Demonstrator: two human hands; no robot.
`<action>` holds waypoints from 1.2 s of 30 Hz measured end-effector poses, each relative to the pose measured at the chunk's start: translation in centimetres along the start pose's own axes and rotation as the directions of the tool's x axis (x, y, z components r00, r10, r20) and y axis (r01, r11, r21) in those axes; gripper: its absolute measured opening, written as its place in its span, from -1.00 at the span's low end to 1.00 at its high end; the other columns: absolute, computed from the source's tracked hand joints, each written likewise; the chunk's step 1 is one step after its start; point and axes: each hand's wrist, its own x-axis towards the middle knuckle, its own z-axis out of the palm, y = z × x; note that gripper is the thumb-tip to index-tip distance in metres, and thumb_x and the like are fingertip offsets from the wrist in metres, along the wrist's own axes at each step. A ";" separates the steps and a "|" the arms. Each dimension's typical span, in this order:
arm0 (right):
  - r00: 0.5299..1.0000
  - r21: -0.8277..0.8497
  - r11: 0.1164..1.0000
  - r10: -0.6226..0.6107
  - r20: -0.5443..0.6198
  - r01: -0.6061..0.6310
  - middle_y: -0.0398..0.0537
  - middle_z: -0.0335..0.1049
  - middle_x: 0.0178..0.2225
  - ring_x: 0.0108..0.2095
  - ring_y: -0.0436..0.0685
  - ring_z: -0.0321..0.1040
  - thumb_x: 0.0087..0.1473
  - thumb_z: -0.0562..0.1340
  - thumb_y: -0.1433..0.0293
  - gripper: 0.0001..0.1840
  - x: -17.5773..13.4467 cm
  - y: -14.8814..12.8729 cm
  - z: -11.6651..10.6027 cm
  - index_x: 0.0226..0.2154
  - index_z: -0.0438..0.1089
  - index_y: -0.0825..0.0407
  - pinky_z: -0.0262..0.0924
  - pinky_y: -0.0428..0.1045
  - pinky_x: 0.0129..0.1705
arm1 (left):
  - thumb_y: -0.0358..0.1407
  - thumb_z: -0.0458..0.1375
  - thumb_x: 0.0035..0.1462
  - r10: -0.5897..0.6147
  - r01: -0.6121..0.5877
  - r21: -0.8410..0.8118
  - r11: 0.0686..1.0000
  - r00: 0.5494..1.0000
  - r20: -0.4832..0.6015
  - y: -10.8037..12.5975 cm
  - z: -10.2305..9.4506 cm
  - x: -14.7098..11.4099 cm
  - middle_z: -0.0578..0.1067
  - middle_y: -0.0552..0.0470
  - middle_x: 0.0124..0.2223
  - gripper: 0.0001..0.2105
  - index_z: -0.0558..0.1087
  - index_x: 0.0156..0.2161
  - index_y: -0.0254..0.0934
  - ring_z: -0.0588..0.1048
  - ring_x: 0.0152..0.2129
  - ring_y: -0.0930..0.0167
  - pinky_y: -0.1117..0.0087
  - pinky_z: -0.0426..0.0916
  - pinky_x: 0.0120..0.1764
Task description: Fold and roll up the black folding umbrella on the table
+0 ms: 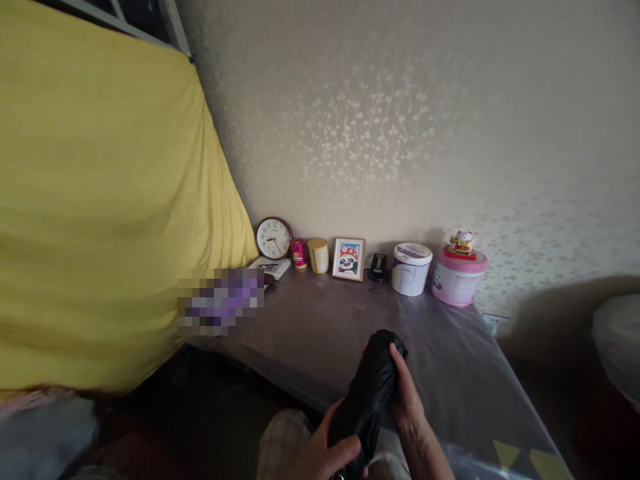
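A folded black umbrella [367,387] slants up and to the right above my lap, near the front edge of the table. My left hand [325,448] is wrapped round its lower end, the thumb lying across the dark fabric. Higher up, my right hand [407,393] grips the right side of the umbrella, its thumb near the top end. Some of the fingers of both hands are hidden behind the fabric. Something small and shiny shows at the bottom, below my left hand.
Along the wall on the table [320,333] stand a clock [274,238], a pink can [299,254], a yellow container [319,256], a framed panda picture [349,259], a black stand [379,267], a white tub [411,270] and a pink tub [459,279] bearing a cat figurine [463,245]. A yellow curtain [100,200] hangs left.
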 end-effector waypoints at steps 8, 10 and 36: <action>0.946 -0.468 0.855 -0.304 -0.109 0.221 -0.01 0.51 -0.26 -0.17 0.22 0.40 -0.12 0.24 0.00 -0.46 0.5 0.9 -0.3 -0.20 0.45 0.06 0.28 0.05 -0.16 | -0.13 0.11 -0.04 0.021 0.009 0.152 0.988 0.980 -0.197 -1.2 0.3 1.0 0.31 0.28 -0.62 -0.37 0.05 0.17 -0.10 0.22 -0.82 0.57 0.58 0.10 -0.72; 0.906 -0.578 0.764 -0.412 -0.094 0.287 -0.03 0.47 -0.15 -0.06 0.21 0.33 -0.13 0.27 0.05 -0.49 0.4 1.3 -0.7 -0.17 0.43 0.04 0.21 0.04 -0.05 | -0.12 0.10 0.00 0.042 -0.006 0.166 0.986 0.975 -0.218 -0.8 0.1 1.4 0.27 0.30 -0.65 -0.36 0.02 0.18 -0.12 0.23 -0.81 0.55 0.58 0.13 -0.72; 0.714 -0.905 -0.142 -0.570 0.406 0.401 -0.07 0.37 -0.38 -0.40 0.09 0.35 0.04 0.14 0.19 -0.77 2.0 3.3 -0.8 -0.33 0.37 -0.03 0.28 -0.02 -0.32 | -0.31 0.20 -0.05 0.160 -0.045 0.302 0.952 0.916 -0.367 -5.2 -0.3 7.3 0.50 -0.10 -0.06 -0.23 -0.05 0.25 -0.20 0.53 -0.24 0.28 0.32 0.41 -0.21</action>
